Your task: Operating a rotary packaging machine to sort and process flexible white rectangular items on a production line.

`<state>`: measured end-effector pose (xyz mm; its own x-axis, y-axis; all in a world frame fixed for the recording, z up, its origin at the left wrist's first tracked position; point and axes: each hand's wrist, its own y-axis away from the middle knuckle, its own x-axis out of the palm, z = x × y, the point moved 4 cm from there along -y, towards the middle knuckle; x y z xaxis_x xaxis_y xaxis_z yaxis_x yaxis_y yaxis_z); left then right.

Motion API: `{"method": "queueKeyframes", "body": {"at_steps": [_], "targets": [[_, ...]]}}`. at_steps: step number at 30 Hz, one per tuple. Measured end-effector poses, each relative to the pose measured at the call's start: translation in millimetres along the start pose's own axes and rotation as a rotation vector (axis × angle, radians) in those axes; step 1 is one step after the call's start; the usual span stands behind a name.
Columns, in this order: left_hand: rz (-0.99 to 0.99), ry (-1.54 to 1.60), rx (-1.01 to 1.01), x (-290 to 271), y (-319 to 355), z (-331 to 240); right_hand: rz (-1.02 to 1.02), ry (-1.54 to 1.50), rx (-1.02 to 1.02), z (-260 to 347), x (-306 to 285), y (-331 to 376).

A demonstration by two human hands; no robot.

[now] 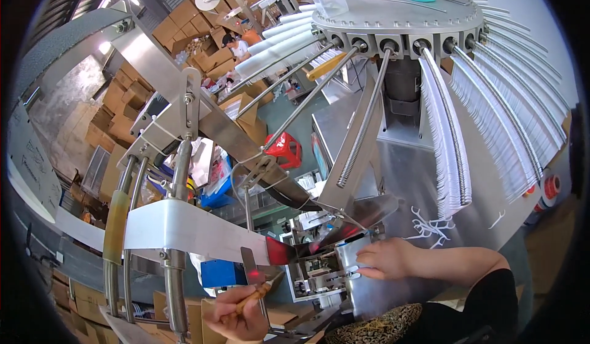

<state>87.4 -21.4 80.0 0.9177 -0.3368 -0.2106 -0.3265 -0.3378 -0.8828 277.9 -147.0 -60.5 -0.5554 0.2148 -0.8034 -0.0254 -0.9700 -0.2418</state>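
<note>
Low in the view, my left hand (236, 316) is closed round a short yellow-brown handle (255, 296), wooden-looking. A thin metal plate (249, 261) with a red glow on it stands just above; I cannot tell whether it joins the handle. My right hand (388, 258) reaches in from the right with curled fingers against a shiny metal housing (349, 255). What its fingertips grip is hidden. Beside that housing sits a small mechanism (316, 270) of metal blocks and rods. A white band (196, 230) runs toward it and ends in a red section (279, 250).
A round metal turntable (399, 15) bears radiating rods, some filled with white pieces (445, 141). Loose white branched pieces (430, 227) lie on the metal tabletop (399, 159). A metal frame arm (215, 122) crosses at left. Behind are a red stool (284, 150), cardboard boxes (184, 12) and another person (238, 47).
</note>
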Motion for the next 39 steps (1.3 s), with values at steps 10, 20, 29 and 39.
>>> {"method": "queueKeyframes", "body": {"at_steps": [10,20,29,39], "targets": [[-0.283,-0.05,-0.25,-8,-13,-4,-0.012,0.005,0.0,-4,-6,12],[0.057,-0.011,-0.261,6,-27,1,-0.171,0.0,-0.08,-15,-18,24],[0.235,-0.111,-0.255,15,-50,-14,-0.014,-0.002,0.162,-24,-43,25],[0.402,-0.2,-0.306,28,-56,-18,-0.056,-0.001,0.125,-32,-46,29]]}}
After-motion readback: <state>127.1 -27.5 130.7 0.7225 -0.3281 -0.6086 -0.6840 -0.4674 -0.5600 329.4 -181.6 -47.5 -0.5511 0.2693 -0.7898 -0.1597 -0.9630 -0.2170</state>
